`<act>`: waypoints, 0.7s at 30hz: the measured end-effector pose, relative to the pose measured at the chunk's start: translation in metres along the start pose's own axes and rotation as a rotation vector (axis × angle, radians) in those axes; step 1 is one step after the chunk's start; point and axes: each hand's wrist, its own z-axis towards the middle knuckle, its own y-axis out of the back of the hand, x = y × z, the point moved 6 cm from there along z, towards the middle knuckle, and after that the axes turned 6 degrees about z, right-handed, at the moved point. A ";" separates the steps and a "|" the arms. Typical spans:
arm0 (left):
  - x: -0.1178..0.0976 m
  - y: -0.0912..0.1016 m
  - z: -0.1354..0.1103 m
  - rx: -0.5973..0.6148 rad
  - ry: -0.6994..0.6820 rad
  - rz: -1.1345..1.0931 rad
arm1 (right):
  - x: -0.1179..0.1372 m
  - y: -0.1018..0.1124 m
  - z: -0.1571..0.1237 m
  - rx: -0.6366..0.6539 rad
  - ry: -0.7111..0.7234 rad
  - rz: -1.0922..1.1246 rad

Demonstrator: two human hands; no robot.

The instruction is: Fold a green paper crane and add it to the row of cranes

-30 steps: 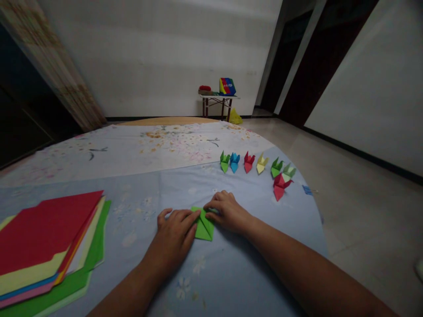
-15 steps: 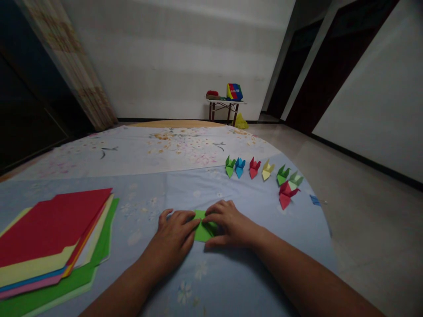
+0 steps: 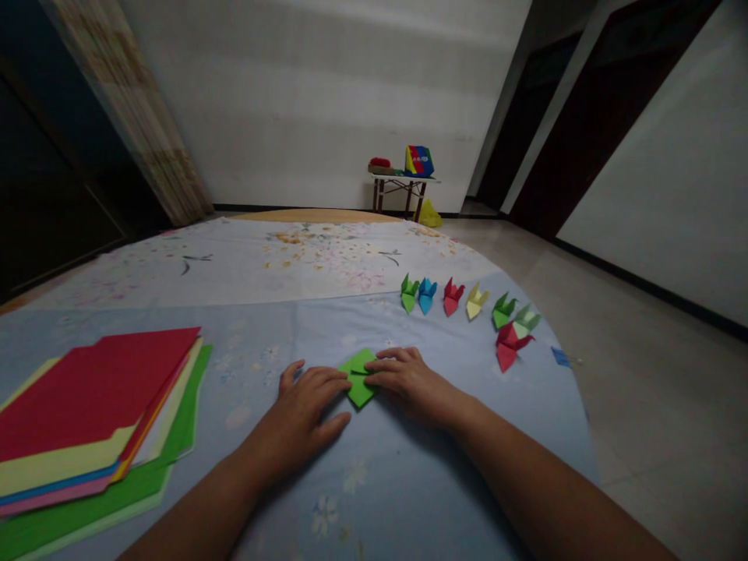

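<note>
A small folded piece of green paper [image 3: 363,395] lies on the cloth between my hands, turned with a corner toward me. A dark slit shows across its middle. My left hand [image 3: 307,405] is open, its fingertips at the paper's left corner and its thumb spread away. From the other side my right hand [image 3: 418,386] reaches over the paper's right part. Its fingers lie stretched out across the paper, and its thumb is hidden beneath.
Left stands a stack of coloured paper sheets [image 3: 99,389]. Several folded paper cranes line the table's right side, including a red crane [image 3: 509,348] and a blue crane [image 3: 427,296]. A floral cloth [image 3: 245,265] covers the round table. A small side table [image 3: 403,181] stands by the wall.
The green paper has been turned so that a corner now points toward me. My left thumb has spread away from it, and my right hand's fingers have shifted over its right side.
</note>
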 end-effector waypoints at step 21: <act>-0.005 0.004 0.009 -0.051 0.073 -0.012 | 0.000 0.002 0.004 -0.125 -0.022 0.113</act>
